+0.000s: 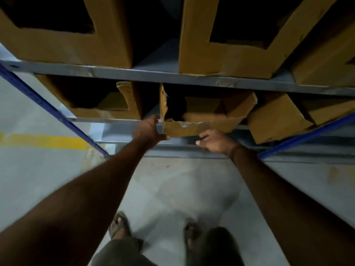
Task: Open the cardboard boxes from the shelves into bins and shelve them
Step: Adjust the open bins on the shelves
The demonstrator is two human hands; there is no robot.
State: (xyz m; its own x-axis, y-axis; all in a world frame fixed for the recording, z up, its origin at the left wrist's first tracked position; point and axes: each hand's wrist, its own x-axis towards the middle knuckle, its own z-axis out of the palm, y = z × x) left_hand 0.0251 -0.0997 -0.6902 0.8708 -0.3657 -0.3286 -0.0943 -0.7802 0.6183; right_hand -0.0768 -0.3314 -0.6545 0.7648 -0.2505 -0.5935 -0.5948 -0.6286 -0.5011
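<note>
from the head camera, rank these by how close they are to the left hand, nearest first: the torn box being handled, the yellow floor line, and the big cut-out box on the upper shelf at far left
1. The torn box: the left hand touches its front corner, on the lower shelf.
2. The yellow floor line: on the floor, off to the hand's left.
3. The cut-out box: upper shelf, far left, above the hand.

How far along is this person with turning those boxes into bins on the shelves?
Several cut-open bins already sit on the upper shelf, and more below. In hand: the left hand and right hand are at a torn middle bin on the lower shelf. How many remain cannot be seen.
</note>
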